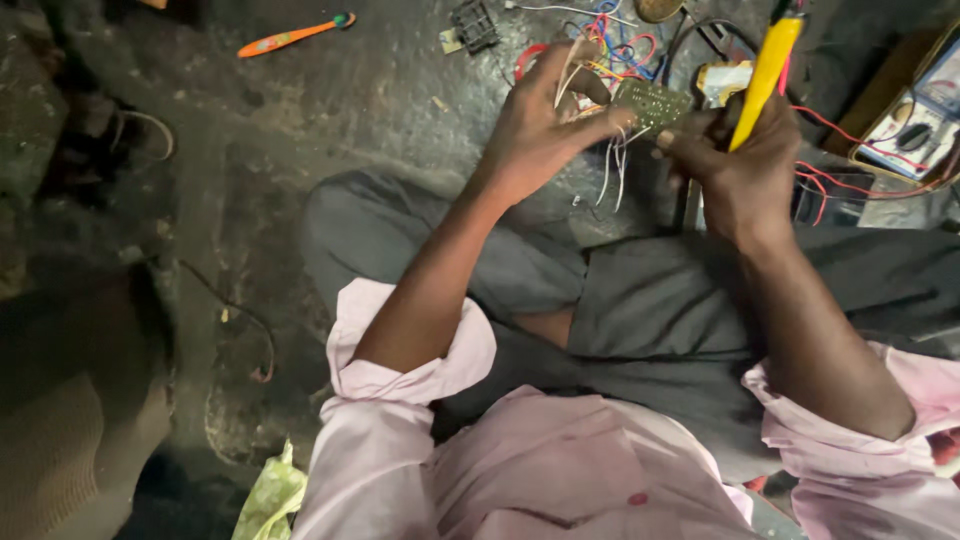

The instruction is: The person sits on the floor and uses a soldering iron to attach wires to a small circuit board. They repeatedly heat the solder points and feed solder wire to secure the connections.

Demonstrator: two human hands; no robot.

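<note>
- Left hand: raised, fingers clamped on a green circuit board.
- Right hand: just beside the board, gripping a yellow-handled tool, tilted upright.

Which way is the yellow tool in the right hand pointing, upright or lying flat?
Roughly upright, tilted. The yellow tool rises from the right hand beside the circuit board.

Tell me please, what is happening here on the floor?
A person sits cross-legged on a dark floor. The left hand holds a small green circuit board with thin white wires hanging from it. The right hand grips a yellow-handled tool and also touches the board's edge. A meter with red leads lies to the right, and an orange toothbrush lies further off.
</note>
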